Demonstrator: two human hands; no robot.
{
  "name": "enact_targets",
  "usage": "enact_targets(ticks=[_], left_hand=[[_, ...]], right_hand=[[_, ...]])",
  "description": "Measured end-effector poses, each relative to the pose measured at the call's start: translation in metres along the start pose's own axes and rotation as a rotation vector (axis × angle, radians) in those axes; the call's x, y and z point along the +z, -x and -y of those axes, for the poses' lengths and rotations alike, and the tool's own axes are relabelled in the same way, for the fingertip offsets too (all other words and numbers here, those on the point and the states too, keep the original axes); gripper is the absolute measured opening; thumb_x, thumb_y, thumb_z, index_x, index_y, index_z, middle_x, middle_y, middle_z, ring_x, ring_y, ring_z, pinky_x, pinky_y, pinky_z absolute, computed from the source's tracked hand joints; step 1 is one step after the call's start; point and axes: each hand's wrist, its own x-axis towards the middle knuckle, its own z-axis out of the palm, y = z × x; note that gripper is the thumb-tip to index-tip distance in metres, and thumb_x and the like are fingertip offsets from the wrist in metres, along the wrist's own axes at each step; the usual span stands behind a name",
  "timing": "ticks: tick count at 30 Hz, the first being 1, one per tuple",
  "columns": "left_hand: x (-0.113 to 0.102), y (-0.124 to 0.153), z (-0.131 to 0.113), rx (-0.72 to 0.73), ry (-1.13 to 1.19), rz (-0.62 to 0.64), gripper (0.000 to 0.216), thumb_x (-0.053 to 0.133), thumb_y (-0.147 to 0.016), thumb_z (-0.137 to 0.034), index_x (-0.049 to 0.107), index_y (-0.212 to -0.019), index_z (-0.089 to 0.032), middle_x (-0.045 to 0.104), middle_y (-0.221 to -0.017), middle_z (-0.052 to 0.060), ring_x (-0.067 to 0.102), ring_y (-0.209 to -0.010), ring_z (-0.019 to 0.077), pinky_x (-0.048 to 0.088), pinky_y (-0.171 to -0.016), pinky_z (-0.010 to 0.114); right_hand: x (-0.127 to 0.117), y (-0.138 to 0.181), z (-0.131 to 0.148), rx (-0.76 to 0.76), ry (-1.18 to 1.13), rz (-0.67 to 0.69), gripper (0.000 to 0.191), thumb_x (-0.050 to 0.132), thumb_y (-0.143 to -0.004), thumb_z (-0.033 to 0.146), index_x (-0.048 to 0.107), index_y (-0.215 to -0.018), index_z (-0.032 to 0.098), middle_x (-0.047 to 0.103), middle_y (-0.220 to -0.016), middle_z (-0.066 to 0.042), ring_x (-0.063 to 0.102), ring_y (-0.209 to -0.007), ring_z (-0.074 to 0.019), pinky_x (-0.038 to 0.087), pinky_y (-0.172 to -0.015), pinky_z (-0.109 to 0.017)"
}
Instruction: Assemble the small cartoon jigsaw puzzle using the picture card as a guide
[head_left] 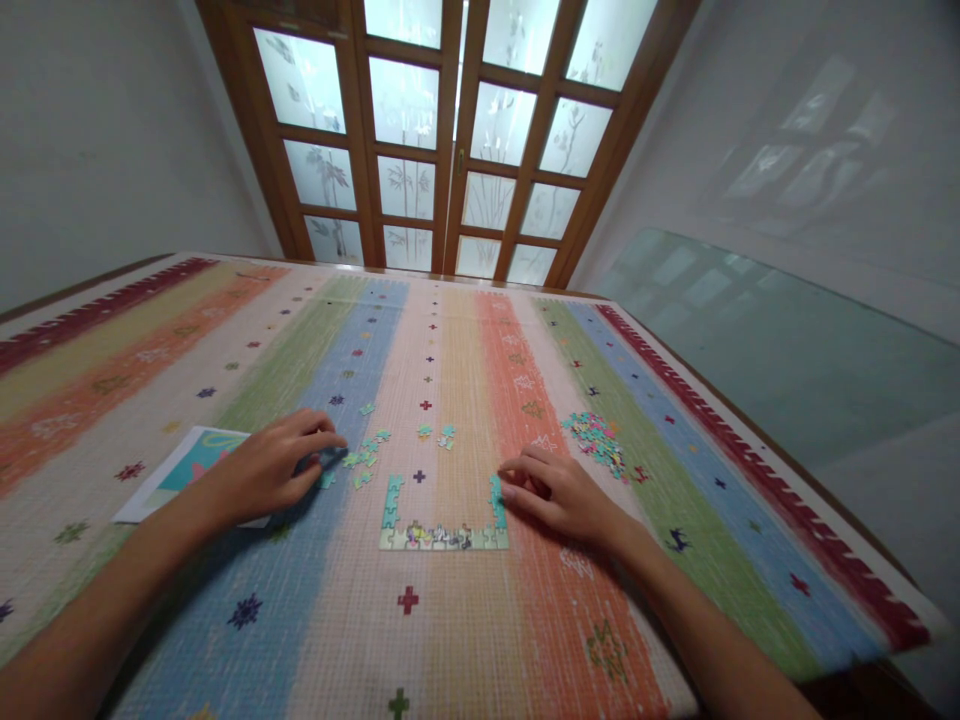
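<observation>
A partly joined jigsaw puzzle (442,538) lies flat on the striped tablecloth, with a bottom row and two short teal sides. My right hand (559,492) is at the top of its right side, fingers curled and thumb and fingertips closed at a teal edge piece (496,488). My left hand (289,460) rests left of the puzzle, its fingers loosely bent and apart, holding nothing I can see. Beside its fingertips lie several loose green and teal pieces (365,455). Two more small pieces or clusters (446,436) sit above the puzzle's gap.
A heap of mixed jigsaw pieces (595,440) lies to the right, beyond my right hand. Partly under my left forearm is a printed picture sheet (191,468). The patterned tablecloth (360,640) covers the table; wooden glass-paned doors (450,150) stand behind it.
</observation>
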Motion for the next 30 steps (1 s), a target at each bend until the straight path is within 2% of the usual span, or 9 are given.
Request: enact_targets(ticks=[4,9,14,20,26,30], left_hand=[[-0.01,0.006,-0.002,-0.003,0.049,0.059,0.027,0.057,-0.075,-0.02,0.071,-0.098,-0.022,0.066,-0.1,0.009,0.063,-0.087,0.0247,0.052,-0.082,0.04],[-0.01,0.008,0.0,-0.015,0.017,0.137,0.017,0.06,-0.079,-0.028,0.067,-0.091,-0.02,0.064,-0.101,0.01,0.063,-0.085,0.0235,0.052,-0.082,0.04],[-0.01,0.004,-0.006,-0.037,0.017,0.189,0.013,0.056,-0.085,-0.031,0.063,-0.088,-0.02,0.063,-0.096,0.007,0.061,-0.081,0.0214,0.052,-0.079,0.036],[-0.008,0.003,-0.012,-0.093,0.06,0.259,0.016,0.054,-0.085,-0.035,0.057,-0.085,-0.019,0.062,-0.095,0.006,0.06,-0.084,0.0227,0.05,-0.081,0.036],[-0.005,0.003,-0.014,-0.075,0.12,0.269,0.015,0.055,-0.083,-0.035,0.055,-0.084,-0.02,0.061,-0.085,0.004,0.056,-0.074,0.0197,0.046,-0.071,0.031],[-0.005,-0.001,-0.021,-0.096,0.205,0.282,0.016,0.055,-0.088,-0.033,0.058,-0.081,-0.019,0.062,-0.075,0.001,0.054,-0.066,0.0164,0.042,-0.064,0.027]], right_hand=[[0.0,-0.001,-0.002,0.011,0.011,-0.098,0.018,0.054,-0.102,0.032,0.066,-0.096,0.02,0.065,-0.085,-0.006,0.06,-0.077,-0.0189,0.047,-0.072,-0.034],[0.002,0.0,-0.005,0.042,0.03,-0.189,0.018,0.054,-0.101,0.03,0.065,-0.089,0.021,0.064,-0.079,-0.004,0.058,-0.071,-0.0178,0.045,-0.068,-0.033],[0.001,-0.001,-0.004,-0.001,0.051,-0.193,0.024,0.05,-0.102,0.027,0.064,-0.083,0.021,0.062,-0.077,-0.005,0.057,-0.07,-0.0172,0.044,-0.066,-0.032],[0.002,-0.001,-0.002,-0.025,0.077,-0.201,0.025,0.05,-0.101,0.024,0.065,-0.082,0.02,0.06,-0.075,-0.004,0.056,-0.069,-0.0162,0.042,-0.065,-0.031],[0.001,-0.001,-0.004,-0.031,0.063,-0.216,0.024,0.051,-0.101,0.023,0.067,-0.083,0.019,0.06,-0.075,-0.004,0.057,-0.069,-0.0159,0.043,-0.065,-0.03],[0.001,-0.001,-0.002,-0.025,0.059,-0.203,0.025,0.051,-0.1,0.023,0.067,-0.082,0.019,0.06,-0.075,-0.004,0.057,-0.069,-0.0164,0.043,-0.066,-0.031]])
